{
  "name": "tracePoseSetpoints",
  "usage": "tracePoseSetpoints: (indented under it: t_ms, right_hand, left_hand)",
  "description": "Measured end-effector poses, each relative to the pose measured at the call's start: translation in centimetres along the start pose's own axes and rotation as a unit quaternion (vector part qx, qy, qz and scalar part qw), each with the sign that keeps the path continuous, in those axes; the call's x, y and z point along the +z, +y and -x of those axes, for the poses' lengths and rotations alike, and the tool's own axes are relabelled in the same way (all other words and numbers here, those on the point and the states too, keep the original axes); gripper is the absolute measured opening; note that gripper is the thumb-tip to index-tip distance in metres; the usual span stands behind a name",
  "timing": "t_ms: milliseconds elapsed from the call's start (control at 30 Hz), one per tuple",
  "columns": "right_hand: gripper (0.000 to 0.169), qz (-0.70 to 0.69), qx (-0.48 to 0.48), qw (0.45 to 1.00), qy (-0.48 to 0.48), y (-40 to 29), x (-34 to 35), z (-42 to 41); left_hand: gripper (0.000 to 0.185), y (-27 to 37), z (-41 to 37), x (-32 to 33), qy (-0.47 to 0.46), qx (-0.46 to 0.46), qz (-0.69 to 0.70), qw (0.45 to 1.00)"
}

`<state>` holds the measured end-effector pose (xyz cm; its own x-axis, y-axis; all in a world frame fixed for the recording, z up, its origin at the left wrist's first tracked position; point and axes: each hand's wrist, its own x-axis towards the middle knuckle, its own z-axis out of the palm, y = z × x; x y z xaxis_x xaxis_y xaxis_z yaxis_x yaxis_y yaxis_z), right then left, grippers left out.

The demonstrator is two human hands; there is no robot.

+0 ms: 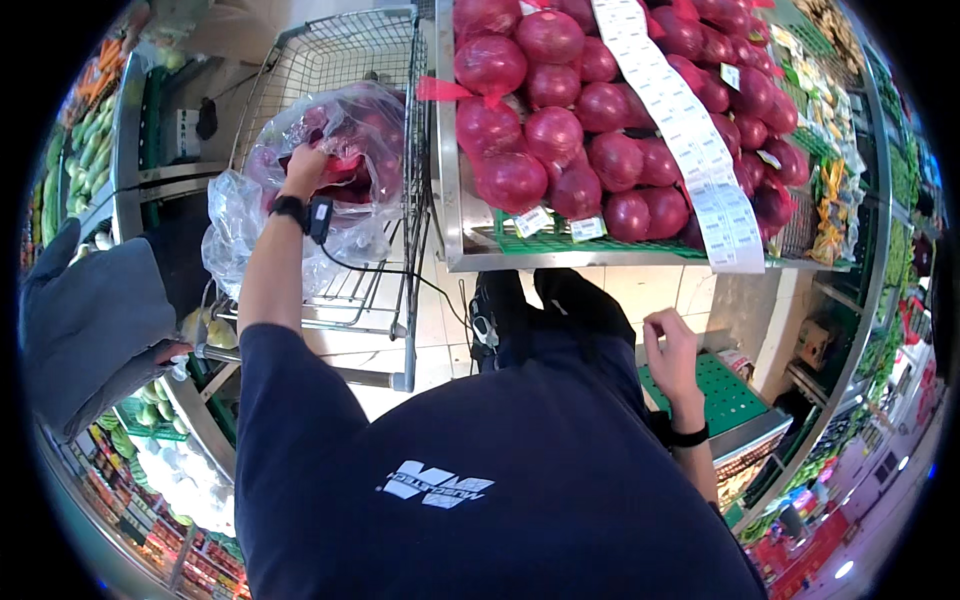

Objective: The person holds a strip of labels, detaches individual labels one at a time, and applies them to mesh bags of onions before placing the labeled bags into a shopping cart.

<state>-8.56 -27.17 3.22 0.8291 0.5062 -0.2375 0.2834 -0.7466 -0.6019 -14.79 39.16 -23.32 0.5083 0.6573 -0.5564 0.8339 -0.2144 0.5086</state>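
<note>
My left hand (306, 166) reaches down into a large clear plastic bag (229, 217) in a wire shopping cart (341, 34). Inside the bag are red onions (379, 124) in red netting. The fingers are at the netting, partly hidden, and whether they grip it cannot be told. Beside the cart, netted red onions (553, 135) are heaped on a metal-edged display stand. A long strip of printed labels (686, 127) lies across them and hangs over the front edge. My right hand (670, 349) hangs below the stand with its fingers curled, touching nothing visible.
A person in grey (97, 322) stands at the left, close to the cart handle (360, 377). The metal rim of the onion stand (585, 260) runs in front of me. A green perforated crate (709, 394) is low at the right. Vegetable shelves line both sides.
</note>
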Motion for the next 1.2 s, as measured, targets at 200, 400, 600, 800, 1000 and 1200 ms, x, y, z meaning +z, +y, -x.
tracePoseSetpoints:
  t_ms: [200,400,600,800,1000,1200]
  right_hand:
    - [0.006,-0.070,-0.066,0.995,0.041,2.7,-3.8,-2.3]
    - [0.006,-0.114,-0.145,0.981,0.053,6.7,-8.1,-4.1]
    - [0.010,-0.141,-0.168,0.958,0.183,11.5,-11.5,-5.7]
    - [0.016,-0.173,-0.129,0.951,0.219,14.6,-13.3,-7.0]
    - [0.035,0.024,-0.151,0.960,0.236,14.9,-13.8,-7.6]
    - [0.038,-0.054,-0.077,0.975,0.203,16.0,-13.1,-7.4]
  left_hand:
    - [0.036,4.5,13.9,-4.1,-0.079,-0.065,0.542,0.834]
    - [0.044,8.5,26.2,-5.5,0.098,0.252,0.288,0.919]
    - [0.050,18.4,39.4,-2.8,0.115,-0.005,0.713,0.692]
    - [0.044,25.6,45.7,7.7,0.028,0.112,0.691,0.714]
    - [0.057,32.0,41.3,20.0,0.092,0.175,0.572,0.796]
    - [0.072,36.1,37.2,28.5,0.184,0.239,0.350,0.887]
